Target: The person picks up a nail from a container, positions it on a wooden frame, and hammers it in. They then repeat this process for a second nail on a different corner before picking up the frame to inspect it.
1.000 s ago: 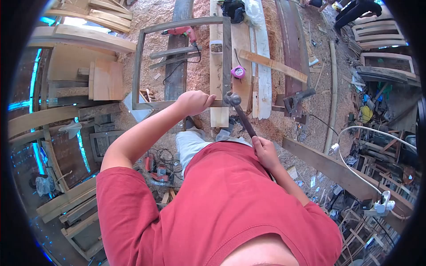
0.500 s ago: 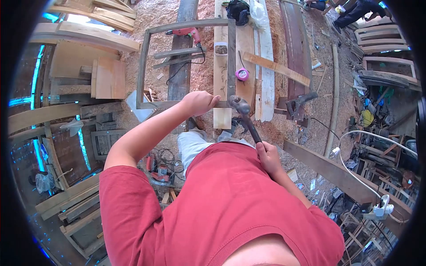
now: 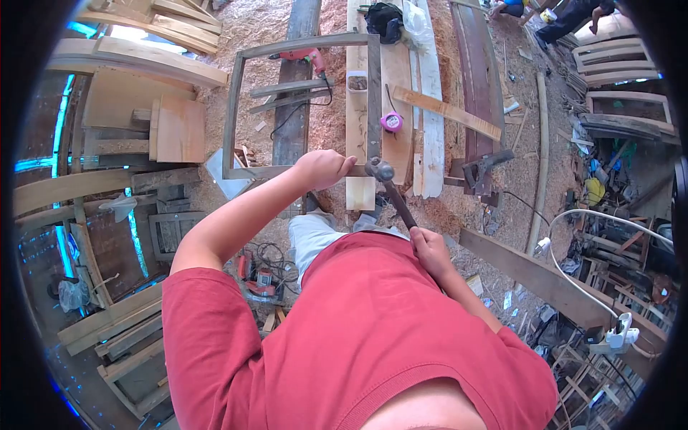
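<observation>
A rectangular wooden frame [image 3: 231, 107] lies over several boards in front of me. My left hand [image 3: 326, 168] is closed around its near rail, close to the right corner, with the thumb along the wood. In my right hand [image 3: 430, 251] is the handle of a hammer [image 3: 400, 204], gripped near its lower end. The rounded metal head is right at the frame's near right corner, overlapping it in this view. Inside the frame's outline lie loose wood strips [image 3: 290, 87] and a red power drill [image 3: 304, 57]. A pink tape measure [image 3: 391, 122] rests just right of the frame.
A small container [image 3: 356, 81] stands on a pale board. A black bag [image 3: 384, 21] lies farther back. Wood shavings cover the floor. A long plank [image 3: 545, 276] with a white power cord [image 3: 584, 279] runs at my right. Another person [image 3: 573, 21] is at the far right.
The hammer head has shifted slightly left and turned at the frame's corner. My left hand keeps its place on the rail.
</observation>
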Tool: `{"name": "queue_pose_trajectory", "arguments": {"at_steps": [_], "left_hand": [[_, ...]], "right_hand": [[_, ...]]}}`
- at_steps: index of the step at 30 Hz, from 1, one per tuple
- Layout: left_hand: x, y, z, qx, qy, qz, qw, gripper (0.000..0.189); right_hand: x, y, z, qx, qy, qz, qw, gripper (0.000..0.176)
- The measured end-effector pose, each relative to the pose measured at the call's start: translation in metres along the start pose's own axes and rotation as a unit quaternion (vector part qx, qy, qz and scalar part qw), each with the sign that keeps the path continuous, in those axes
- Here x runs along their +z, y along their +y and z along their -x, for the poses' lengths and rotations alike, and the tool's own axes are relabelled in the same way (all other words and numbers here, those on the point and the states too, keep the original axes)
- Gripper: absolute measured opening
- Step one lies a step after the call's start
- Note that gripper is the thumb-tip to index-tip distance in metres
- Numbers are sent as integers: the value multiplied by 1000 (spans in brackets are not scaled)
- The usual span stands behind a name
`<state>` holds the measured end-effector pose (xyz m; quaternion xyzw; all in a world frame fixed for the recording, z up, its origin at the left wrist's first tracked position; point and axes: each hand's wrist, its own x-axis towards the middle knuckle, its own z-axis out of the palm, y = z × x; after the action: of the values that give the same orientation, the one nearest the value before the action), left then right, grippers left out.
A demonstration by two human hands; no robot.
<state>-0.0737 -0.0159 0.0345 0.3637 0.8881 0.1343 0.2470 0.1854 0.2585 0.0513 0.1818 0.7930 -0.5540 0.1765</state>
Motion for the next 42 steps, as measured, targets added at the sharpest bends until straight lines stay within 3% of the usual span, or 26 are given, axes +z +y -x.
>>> {"name": "queue_pose_trajectory", "arguments": {"at_steps": [4, 7, 10, 13, 16, 19, 22, 25, 28, 34, 37, 40, 42], "left_hand": [[5, 0, 3, 7, -1, 7, 1000, 63], [4, 4, 4, -1, -13, 12, 1000, 64], [6, 3, 2, -9, -11, 9, 1000, 65], [7, 3, 5, 10, 2, 5, 1000, 66], [10, 4, 6, 6, 9, 23, 1000, 67], [5, 5, 9, 6, 2, 5, 1000, 67], [9, 6, 11, 2, 10, 7, 1000, 67], [13, 5, 12, 24, 26, 6, 999, 66], [6, 11, 14, -10, -6, 13, 1000, 64], [-13, 17, 12, -86, -20, 45, 995, 60], [-24, 9, 16, -103, -22, 79, 991, 65], [-22, -16, 16, -119, -30, 112, 986, 71], [-22, -24, 19, -139, -28, 168, 976, 76]], "right_hand": [[-6, -8, 10, -68, 3, 0, 998, 58], [2, 0, -5, 36, -11, 42, 998, 57], [0, -1, -3, 6, -15, 2, 1000, 58], [-2, -6, 8, -73, 7, 49, 996, 56], [3, 13, -4, 1, 10, 17, 1000, 55], [3, 28, -2, 15, 9, -75, 997, 56], [-3, 25, 15, -77, 38, -53, 995, 55], [-8, 19, 13, -5, 18, 48, 999, 56], [-5, 17, 12, 1, -2, 38, 999, 56], [12, 46, 7, 15, 36, -130, 991, 51], [12, 60, -17, 146, 46, -183, 971, 57], [18, 64, -70, 102, 136, 35, 985, 61], [24, 82, -115, 132, 182, 101, 969, 60]]}}
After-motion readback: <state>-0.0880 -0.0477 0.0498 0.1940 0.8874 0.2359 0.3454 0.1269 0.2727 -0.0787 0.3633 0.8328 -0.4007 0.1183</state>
